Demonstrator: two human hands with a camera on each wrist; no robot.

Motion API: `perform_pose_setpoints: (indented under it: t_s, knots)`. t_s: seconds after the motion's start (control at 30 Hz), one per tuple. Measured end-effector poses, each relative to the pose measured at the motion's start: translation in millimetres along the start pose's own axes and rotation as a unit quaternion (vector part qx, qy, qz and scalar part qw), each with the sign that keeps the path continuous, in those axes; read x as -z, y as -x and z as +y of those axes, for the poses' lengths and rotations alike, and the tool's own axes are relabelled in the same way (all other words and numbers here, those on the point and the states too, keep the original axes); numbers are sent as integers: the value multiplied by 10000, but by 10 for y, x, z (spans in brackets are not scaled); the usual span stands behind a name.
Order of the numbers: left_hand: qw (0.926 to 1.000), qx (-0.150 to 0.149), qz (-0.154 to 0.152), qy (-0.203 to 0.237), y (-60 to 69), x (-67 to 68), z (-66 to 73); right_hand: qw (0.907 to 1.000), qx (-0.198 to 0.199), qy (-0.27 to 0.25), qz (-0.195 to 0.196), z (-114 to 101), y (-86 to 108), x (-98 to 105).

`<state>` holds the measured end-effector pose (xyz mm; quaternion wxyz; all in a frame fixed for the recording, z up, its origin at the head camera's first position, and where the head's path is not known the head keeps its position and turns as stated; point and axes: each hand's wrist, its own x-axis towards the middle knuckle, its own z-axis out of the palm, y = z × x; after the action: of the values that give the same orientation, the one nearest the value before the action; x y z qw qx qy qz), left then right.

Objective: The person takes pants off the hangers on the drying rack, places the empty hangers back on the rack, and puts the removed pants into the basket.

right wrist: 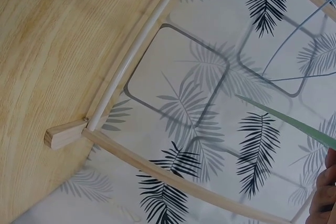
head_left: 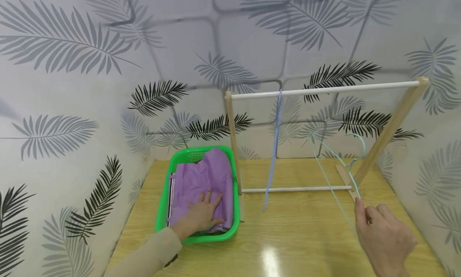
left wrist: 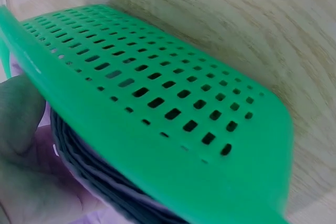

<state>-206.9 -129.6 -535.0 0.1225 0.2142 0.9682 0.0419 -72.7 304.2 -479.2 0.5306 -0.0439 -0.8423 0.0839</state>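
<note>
A green perforated basket [head_left: 235, 207] stands on the left of the table, holding folded purple clothing [head_left: 191, 177]. My left hand [head_left: 202, 213] rests on the purple cloth with fingers spread; in the left wrist view the hand [left wrist: 31, 187] is beside the basket wall [left wrist: 126, 140] and dark fabric edges. At the right, my right hand [head_left: 385, 233] holds a mint-green clothes hanger [head_left: 354, 184] by one shoulder, its hook upward and nothing hung on it. The right wrist view shows a tapering part of that hanger [right wrist: 289, 120] above the fingertips [right wrist: 325, 187].
A small wooden rack with a white top bar [head_left: 324, 91] stands at the back of the table [head_left: 288, 237]. From its bar hangs a blue hanger [head_left: 275, 141], seen edge-on. A lower white rod [head_left: 295, 189] joins the rack's feet. Leaf-patterned walls [head_left: 72, 109] enclose the table.
</note>
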Motion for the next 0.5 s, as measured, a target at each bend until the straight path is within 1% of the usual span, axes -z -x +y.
perform_pose_setpoints:
  t_s: [0.17, 0.27, 0.4, 0.5]
  knots:
    - [9999, -6, -12, -145, 34, 35, -5, 10000, -45, 8, 39, 10, 5, -5]
    - [9999, -56, -18, -147, 59, 89, -5, 10000, -36, -16, -16, 18, 11, -4]
    - [9998, -215, -29, -8, 76, 198, -2, 9997, 23, 113, -211, 25, 4, 23]
    - [9991, -379, 122, 118, 45, 264, -19, 9990, 31, 191, -409, 26, -11, 50]
